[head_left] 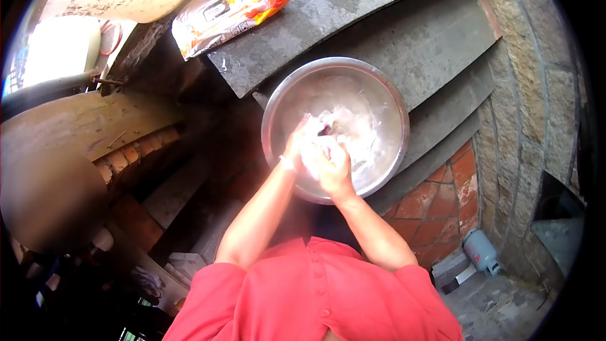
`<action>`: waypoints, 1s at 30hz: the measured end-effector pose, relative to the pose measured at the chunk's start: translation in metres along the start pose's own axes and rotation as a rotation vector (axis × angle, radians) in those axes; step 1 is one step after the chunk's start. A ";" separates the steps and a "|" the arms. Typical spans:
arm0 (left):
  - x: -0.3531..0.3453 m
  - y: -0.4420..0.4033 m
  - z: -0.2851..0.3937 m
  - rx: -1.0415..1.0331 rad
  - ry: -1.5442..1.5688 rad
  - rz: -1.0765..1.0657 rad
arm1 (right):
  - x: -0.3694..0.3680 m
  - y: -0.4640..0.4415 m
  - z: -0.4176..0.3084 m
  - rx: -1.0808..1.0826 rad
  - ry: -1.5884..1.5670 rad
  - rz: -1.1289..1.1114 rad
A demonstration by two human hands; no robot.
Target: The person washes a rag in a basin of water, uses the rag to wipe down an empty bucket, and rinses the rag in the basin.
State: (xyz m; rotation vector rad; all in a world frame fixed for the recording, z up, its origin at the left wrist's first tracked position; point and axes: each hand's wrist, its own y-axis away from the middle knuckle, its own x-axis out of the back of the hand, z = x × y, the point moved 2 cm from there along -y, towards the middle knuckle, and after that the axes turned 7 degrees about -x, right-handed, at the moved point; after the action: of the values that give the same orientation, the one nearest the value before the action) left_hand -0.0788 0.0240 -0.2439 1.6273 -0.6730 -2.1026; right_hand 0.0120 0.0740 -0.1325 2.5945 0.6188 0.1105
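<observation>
Both hands are down inside a round metal basin [388,104]. My left hand [297,143] is on the left side of a bright white mass [322,145], its fingers curled against it. Across from it, my right hand [336,167] is closed on the same mass from the right and near side. Glare washes out what they grip, so I cannot tell its kind. A small dark patch shows between the hands. White, foamy-looking matter [361,136] is spread over the bottom of the basin around them.
Stone steps [410,50] rise behind the basin; on a slab lies an orange and white printed packet [230,9]. A rough stone wall [533,82] bounds the right, with a grey-blue gas cylinder [481,251] at its foot. Curved ledge [88,123] at left.
</observation>
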 end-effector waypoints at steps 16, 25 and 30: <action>-0.060 0.034 0.006 -0.045 -0.234 0.542 | 0.029 -0.026 0.024 -0.113 0.045 0.143; -0.033 0.024 -0.020 -0.068 -0.357 0.448 | 0.044 -0.051 0.062 0.163 0.712 0.277; -0.060 0.045 -0.008 -0.057 -0.484 0.427 | 0.090 -0.076 0.080 -0.373 0.884 0.471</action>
State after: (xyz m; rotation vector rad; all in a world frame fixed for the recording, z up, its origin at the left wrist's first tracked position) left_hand -0.0558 0.0218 -0.1722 0.8388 -0.9960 -2.1603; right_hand 0.0757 0.1401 -0.2407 2.1747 0.1976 1.4195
